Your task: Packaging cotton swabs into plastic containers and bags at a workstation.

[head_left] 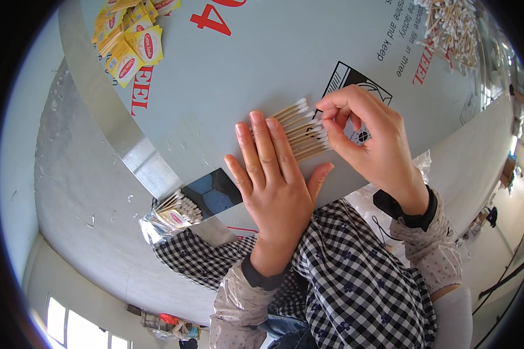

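A row of cotton swabs (300, 135) with wooden sticks lies side by side on the grey tabletop (244, 64). My left hand (278, 186) rests flat over their left part, fingers stretched out, and hides the other ends of the sticks. At the white tips on the right, my right hand (372, 131) pinches with thumb and forefinger at the end of one swab. Its other fingers are curled in.
Yellow printed packets (131, 43) lie piled at the far left. A heap of loose cotton swabs (451, 32) sits at the far right. By the near left edge, a clear bag of swabs (177, 212) hangs beside a dark patch (212, 191) on the table.
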`<act>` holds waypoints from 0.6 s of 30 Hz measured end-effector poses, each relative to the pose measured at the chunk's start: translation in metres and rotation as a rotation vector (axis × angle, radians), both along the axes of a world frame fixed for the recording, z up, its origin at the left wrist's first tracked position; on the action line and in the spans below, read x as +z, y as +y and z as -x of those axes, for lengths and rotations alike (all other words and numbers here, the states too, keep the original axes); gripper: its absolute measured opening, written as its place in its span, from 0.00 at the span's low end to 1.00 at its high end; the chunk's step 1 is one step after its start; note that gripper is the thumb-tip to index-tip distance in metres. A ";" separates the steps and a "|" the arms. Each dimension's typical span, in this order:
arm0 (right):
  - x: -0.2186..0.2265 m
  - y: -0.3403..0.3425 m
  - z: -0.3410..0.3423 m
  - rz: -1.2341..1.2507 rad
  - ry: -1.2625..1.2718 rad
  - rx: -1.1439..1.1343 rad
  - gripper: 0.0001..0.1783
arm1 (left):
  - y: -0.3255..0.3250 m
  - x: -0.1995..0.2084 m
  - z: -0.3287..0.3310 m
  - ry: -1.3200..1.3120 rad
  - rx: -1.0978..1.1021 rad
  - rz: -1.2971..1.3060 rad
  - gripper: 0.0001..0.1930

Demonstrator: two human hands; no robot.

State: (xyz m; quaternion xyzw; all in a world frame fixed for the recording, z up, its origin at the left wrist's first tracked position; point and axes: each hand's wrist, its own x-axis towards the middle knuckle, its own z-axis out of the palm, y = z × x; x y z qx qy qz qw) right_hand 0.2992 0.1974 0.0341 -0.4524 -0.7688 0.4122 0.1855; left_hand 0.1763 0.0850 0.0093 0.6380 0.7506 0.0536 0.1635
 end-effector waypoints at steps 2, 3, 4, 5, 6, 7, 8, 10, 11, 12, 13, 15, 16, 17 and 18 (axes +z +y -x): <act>0.001 0.000 0.000 0.015 -0.005 0.000 0.11 | 0.000 0.000 0.000 -0.003 0.000 -0.004 0.51; 0.001 0.000 0.000 0.012 -0.005 0.000 0.11 | 0.000 0.000 0.000 -0.004 -0.001 -0.003 0.51; 0.000 0.000 0.000 0.010 -0.005 0.000 0.10 | 0.000 0.000 0.000 -0.004 -0.003 -0.002 0.51; 0.001 0.000 0.000 0.010 -0.004 0.001 0.10 | 0.000 0.000 0.000 -0.004 -0.002 -0.002 0.51; 0.001 0.000 0.001 0.015 -0.012 -0.001 0.11 | 0.000 0.000 0.000 -0.004 -0.002 -0.001 0.51; 0.002 0.000 0.002 0.019 -0.020 -0.003 0.11 | 0.000 0.000 0.000 -0.005 -0.003 0.000 0.50; 0.001 0.000 0.002 0.020 -0.020 -0.003 0.11 | 0.000 0.000 0.001 -0.005 -0.003 0.001 0.50; 0.000 0.000 0.001 -0.043 -0.050 0.016 0.11 | 0.001 0.001 0.001 -0.010 -0.001 0.002 0.50; 0.000 0.000 0.001 -0.044 -0.049 0.016 0.11 | 0.000 0.001 0.001 -0.010 -0.001 0.001 0.50; -0.001 0.000 0.000 -0.054 -0.048 0.025 0.12 | 0.000 0.001 0.001 -0.006 -0.001 0.002 0.50; -0.002 0.000 0.000 -0.065 -0.047 0.033 0.12 | -0.001 0.000 0.001 -0.002 -0.001 0.003 0.50; -0.001 0.001 -0.001 -0.046 -0.027 0.037 0.13 | -0.001 0.000 0.002 0.001 -0.002 0.005 0.50; -0.001 0.001 -0.001 -0.026 -0.008 0.041 0.14 | -0.001 0.000 0.002 0.003 -0.004 0.006 0.50; -0.002 0.001 -0.001 -0.027 -0.008 0.041 0.14 | 0.000 0.000 0.001 0.002 -0.004 0.005 0.50; -0.005 0.001 -0.002 -0.062 -0.024 0.080 0.14 | 0.000 0.000 0.000 -0.001 0.013 -0.003 0.49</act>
